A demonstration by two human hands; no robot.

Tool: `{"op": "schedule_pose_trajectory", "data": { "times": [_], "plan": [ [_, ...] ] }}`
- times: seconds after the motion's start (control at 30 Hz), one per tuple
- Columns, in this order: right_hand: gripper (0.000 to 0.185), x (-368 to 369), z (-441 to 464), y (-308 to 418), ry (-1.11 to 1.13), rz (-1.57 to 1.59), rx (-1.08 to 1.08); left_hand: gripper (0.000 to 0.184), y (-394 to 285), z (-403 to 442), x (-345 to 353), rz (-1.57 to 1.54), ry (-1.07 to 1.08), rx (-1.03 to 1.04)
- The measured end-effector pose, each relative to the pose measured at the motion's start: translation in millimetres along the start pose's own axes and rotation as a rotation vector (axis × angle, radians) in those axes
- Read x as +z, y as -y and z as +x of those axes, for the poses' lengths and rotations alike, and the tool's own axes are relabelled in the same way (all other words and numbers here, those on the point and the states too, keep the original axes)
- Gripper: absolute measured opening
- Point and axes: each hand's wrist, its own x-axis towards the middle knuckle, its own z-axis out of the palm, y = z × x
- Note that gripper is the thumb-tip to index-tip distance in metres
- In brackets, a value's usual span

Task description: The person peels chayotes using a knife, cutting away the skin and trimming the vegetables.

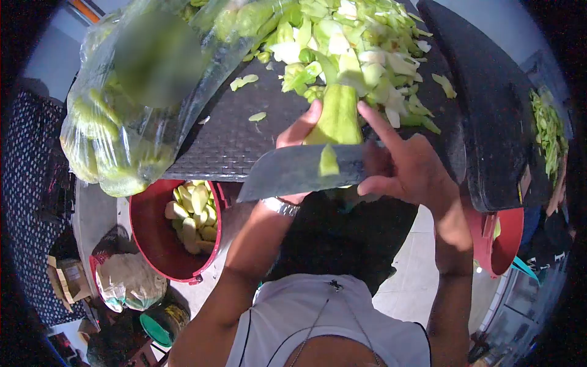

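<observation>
The knife blade [287, 170] is smooth, matt metal; the watch band [281, 207], shiny metal. The far left bag [137, 147] is glossy plastic (clear, creased), the table top [238, 134] rough and woven-looking.

A: Hands?
B: Two: left hand [298, 129] near 12 o'clock, right hand [408, 164] near 3.
A: Blades?
B: One broad grey metal knife [287, 172], centre.
A: Held produce?
B: One long pale-green fruit [336, 116], 1 o'clock.
A: Containers?
B: Round red tubs, two: first tub [148, 229] at 8, second tub [512, 238] between 3 and 4. Bulging clear plastic bag [131, 137], one, at 10; contents uncountable.
</observation>
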Motion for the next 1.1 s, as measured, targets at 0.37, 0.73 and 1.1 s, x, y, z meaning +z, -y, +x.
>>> {"op": "schedule_pose_trajectory", "data": {
  "times": [0.37, 0.73, 1.1],
  "plan": [
    [0.077, 1, 6, 2, -0.094, -0.025, -0.085, 0.056, 7, -3, 0, 0.147, -0.118, 0.041],
    [0.054, -3, 18, -1, 0.094, 0.032, 0.048, 0.047, -4, -8, 18, 0.084, -0.204, 0.079],
    [0.048, 0, 28, -94, -0.183, -0.38, -0.383, 0.062, -8, -11, 28, 0.26, -0.247, 0.171]
  ]
}}
